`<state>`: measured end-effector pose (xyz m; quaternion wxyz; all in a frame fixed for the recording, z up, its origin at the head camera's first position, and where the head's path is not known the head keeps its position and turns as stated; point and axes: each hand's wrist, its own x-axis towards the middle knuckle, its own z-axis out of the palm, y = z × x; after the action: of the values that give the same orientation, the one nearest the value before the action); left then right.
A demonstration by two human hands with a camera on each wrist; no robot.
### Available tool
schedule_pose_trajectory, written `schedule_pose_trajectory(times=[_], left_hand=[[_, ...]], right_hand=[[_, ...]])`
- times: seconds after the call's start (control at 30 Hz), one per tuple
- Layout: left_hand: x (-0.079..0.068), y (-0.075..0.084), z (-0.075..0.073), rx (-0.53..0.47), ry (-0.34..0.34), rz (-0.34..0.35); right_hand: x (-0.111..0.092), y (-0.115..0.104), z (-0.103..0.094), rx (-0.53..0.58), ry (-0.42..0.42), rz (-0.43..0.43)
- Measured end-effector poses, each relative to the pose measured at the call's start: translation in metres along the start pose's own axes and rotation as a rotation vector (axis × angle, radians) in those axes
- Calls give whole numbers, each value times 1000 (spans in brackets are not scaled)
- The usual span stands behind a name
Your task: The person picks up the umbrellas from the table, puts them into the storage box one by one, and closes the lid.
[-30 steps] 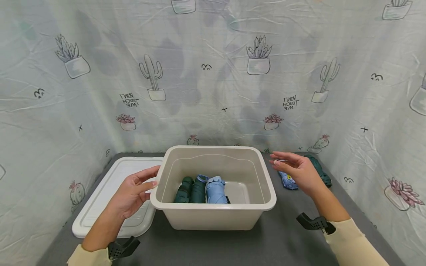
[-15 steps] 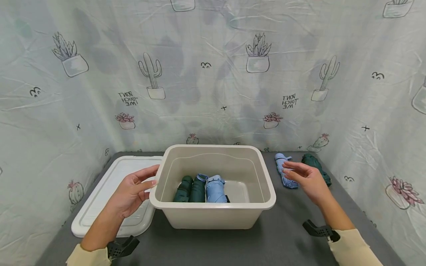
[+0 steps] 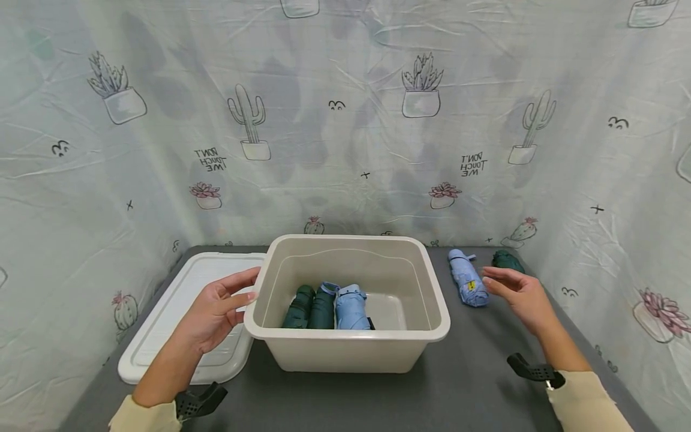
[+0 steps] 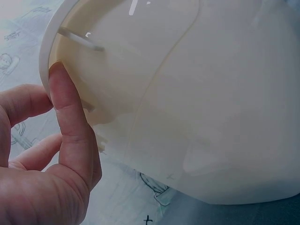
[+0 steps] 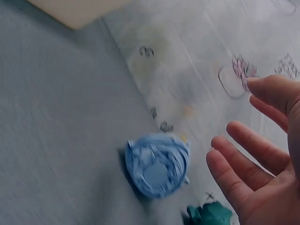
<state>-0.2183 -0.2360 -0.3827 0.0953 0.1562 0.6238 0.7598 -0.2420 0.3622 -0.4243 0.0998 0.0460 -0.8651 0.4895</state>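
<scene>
A cream plastic bin (image 3: 345, 354) holds two dark green folded umbrellas, the left one (image 3: 299, 309) and its neighbour (image 3: 322, 307), beside a light blue folded umbrella (image 3: 351, 308). Against the bin's left rim rest the thumb and fingertips of my left hand (image 3: 213, 312), fingers relaxed rather than wrapped round it. My right hand (image 3: 520, 300) hovers with loosely bent fingers and holds nothing. Just left of it lies another blue folded umbrella (image 3: 466, 279) with a yellow tag, its round end facing the right wrist view. A green folded umbrella (image 3: 507, 261) is partly hidden behind my right hand.
A white lid (image 3: 221, 360) lies flat left of the bin, partly behind my left hand. Grey cloth (image 3: 459, 384) covers the table. A pale curtain (image 3: 345, 144) printed with potted plants closes off the back and sides.
My right hand has drawn away from the bin to the right, uncovering the loose blue umbrella and covering more of the green one. My left hand stays at the rim.
</scene>
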Motion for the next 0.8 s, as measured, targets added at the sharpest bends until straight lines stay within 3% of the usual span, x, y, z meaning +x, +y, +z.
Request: schedule_pose_trajectory(times=[0.4, 0.57, 0.8], left_hand=[[0, 0, 0, 1, -4, -4], [-2, 0, 0, -16, -18, -3], [0, 1, 1, 8, -1, -8]], right_hand=[[26, 24, -35, -217, 39, 4], [38, 31, -48, -305, 17, 61], [47, 38, -62, -336, -66, 161]])
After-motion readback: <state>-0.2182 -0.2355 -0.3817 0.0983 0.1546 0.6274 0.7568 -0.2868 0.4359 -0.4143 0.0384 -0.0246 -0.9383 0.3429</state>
